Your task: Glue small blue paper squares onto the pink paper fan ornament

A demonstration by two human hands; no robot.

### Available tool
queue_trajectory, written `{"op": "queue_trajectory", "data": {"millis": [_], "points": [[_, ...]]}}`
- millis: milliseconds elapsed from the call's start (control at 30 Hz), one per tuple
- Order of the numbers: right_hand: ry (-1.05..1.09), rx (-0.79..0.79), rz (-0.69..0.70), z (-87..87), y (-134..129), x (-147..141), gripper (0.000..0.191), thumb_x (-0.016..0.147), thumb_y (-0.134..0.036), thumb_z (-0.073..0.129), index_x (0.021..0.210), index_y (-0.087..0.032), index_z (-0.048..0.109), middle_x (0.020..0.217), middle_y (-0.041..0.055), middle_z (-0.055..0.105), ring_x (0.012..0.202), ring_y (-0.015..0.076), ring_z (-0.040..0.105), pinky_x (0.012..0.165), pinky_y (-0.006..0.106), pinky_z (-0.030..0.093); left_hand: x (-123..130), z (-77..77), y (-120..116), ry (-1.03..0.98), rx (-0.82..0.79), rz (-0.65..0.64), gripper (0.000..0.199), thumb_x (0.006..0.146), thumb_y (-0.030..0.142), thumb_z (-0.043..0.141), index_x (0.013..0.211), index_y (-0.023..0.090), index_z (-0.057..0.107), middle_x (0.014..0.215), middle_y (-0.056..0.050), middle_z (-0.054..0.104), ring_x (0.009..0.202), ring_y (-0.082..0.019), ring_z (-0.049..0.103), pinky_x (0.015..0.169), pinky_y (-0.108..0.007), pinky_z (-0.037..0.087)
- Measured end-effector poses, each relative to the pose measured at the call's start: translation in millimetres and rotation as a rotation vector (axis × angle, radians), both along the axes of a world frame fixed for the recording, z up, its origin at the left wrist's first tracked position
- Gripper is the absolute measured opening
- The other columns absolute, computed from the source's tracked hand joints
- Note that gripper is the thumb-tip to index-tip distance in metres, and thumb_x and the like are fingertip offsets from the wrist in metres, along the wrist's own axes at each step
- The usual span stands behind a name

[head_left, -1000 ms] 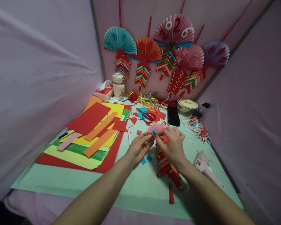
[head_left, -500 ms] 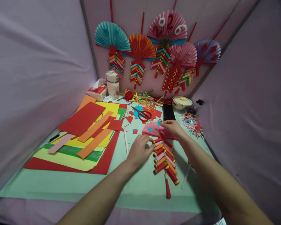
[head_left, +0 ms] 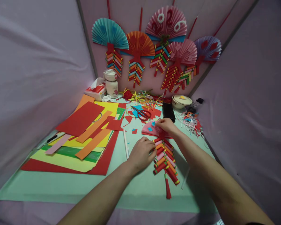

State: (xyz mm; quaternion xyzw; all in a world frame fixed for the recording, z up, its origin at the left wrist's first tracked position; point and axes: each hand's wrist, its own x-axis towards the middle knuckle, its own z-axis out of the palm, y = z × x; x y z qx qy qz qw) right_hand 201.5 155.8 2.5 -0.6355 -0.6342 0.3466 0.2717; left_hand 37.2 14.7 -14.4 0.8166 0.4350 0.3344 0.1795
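Pink fan (head_left: 155,132) on the surface (head_left: 135,189) | Left hand (head_left: 142,153) near side of fan, fingers loosely spread at paper rolls (head_left: 160,157) | Right hand (head_left: 168,125) over fan, fingers pinching a blue square (head_left: 153,123) | Done — another square (head_left: 150,129) on fan, rolls and tassel (head_left: 168,189) below it | Remaining — unclear, part of fan hidden
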Motion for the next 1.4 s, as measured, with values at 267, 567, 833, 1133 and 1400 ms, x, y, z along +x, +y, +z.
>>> {"op": "queue_trajectory", "data": {"millis": [267,567,833,1133,1400], "points": [[-0.127,-0.046,-0.023,0.0,2,-5,0.02,0.065,-0.033,0.068,0.057,-0.017,0.06,0.052,-0.0024,0.052,0.052,0.0111,0.046,0.049,0.024,0.031,0,0.1,0,0.009,0.007,0.001,0.018,0.089,0.021,0.055,0.089,0.02,0.072,0.086,-0.004,0.072,0.086,-0.02,0.054,0.082,-0.035,0.047],[-0.212,-0.069,-0.053,-1.1,6,-8,0.018,0.061,-0.033,0.071,0.058,-0.018,0.061,0.053,-0.0024,0.054,0.055,0.0133,0.052,0.052,0.024,0.034,-1,-0.4,0,-0.002,0.021,0.005,0.017,0.088,0.019,0.055,0.089,0.02,0.072,0.09,-0.004,0.072,0.089,-0.02,0.054,0.084,-0.035,0.047],[-0.224,-0.077,-0.094,-2.7,4,-10,0.017,0.062,-0.032,0.07,0.061,-0.018,0.06,0.05,-0.0027,0.052,0.052,0.0134,0.05,0.05,0.025,0.033,-1,1.1,0,-0.002,0.019,-0.003,0.017,0.088,0.019,0.054,0.088,0.019,0.071,0.09,-0.004,0.073,0.088,-0.021,0.054,0.083,-0.035,0.048],[-0.235,-0.074,-0.107,-2.1,7,-13,0.018,0.063,-0.033,0.069,0.062,-0.019,0.059,0.051,-0.0012,0.053,0.056,0.0149,0.052,0.052,0.025,0.033,-1,0.8,1,-0.017,0.014,-0.008,0.018,0.089,0.019,0.054,0.09,0.019,0.071,0.093,-0.005,0.073,0.091,-0.021,0.056,0.085,-0.036,0.048],[-0.237,-0.067,-0.113,-3.8,7,-12,0.019,0.065,-0.033,0.068,0.058,-0.019,0.057,0.051,-0.0013,0.052,0.055,0.0143,0.051,0.05,0.025,0.031,-2,0.4,0,-0.018,0.011,-0.012,0.017,0.089,0.02,0.054,0.09,0.018,0.071,0.094,-0.005,0.073,0.091,-0.021,0.055,0.086,-0.037,0.048]]}}
